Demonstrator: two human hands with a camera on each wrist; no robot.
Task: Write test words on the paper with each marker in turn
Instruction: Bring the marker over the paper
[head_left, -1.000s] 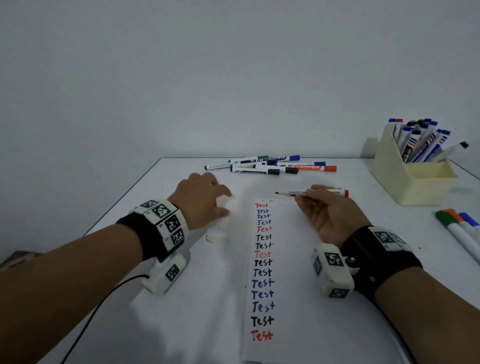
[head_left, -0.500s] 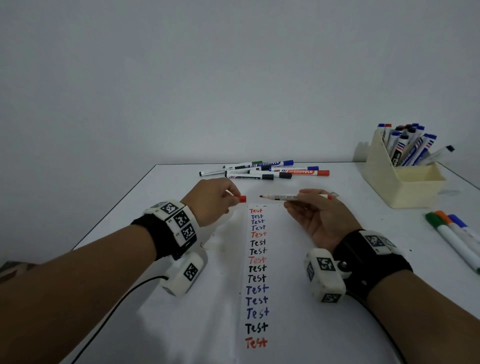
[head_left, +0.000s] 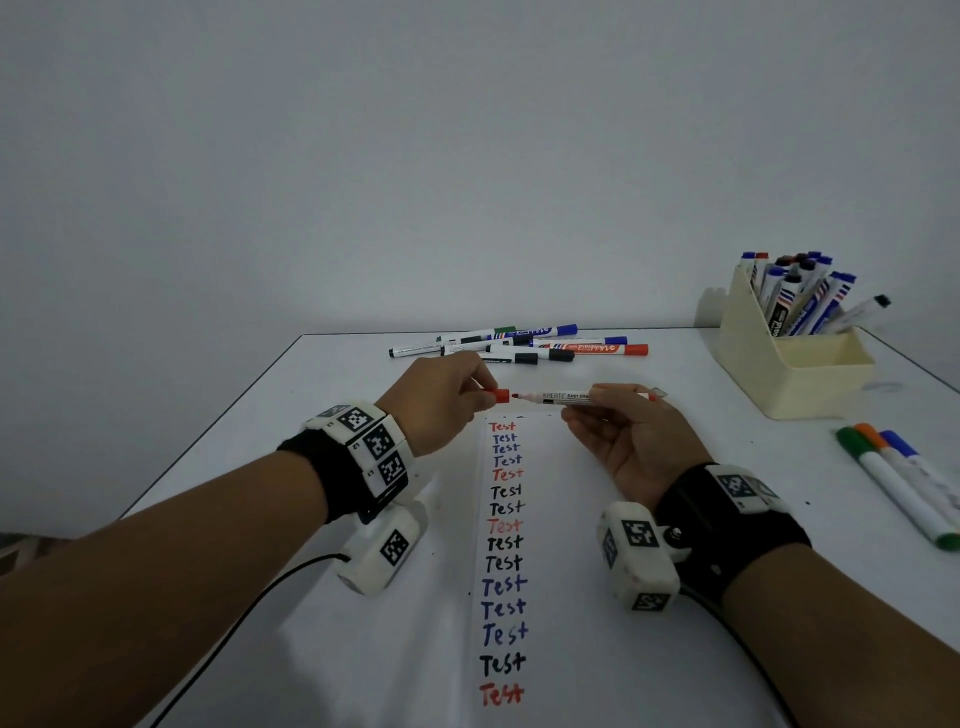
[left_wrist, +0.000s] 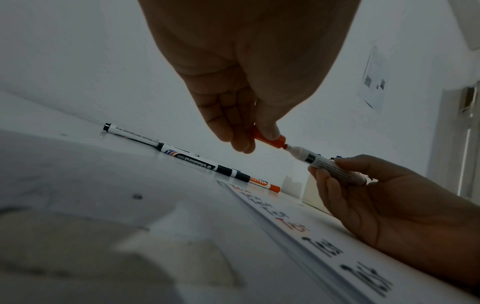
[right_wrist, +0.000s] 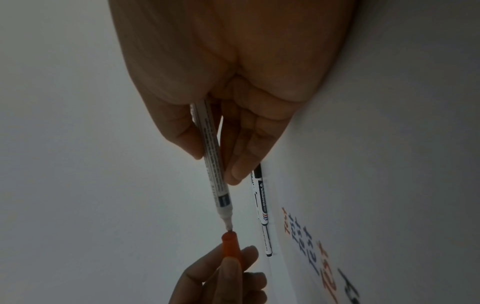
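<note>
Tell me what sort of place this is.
Probably a plain indoor test desk: a white table against a bare wall, a cream holder full of markers, and a paper strip of handwritten "Test" words.

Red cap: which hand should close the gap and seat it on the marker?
Left, probably. The left hand pinches the red cap, its open end facing the marker's tip and almost at it. The right hand grips the marker by its barrel and can hold it steady.
</note>
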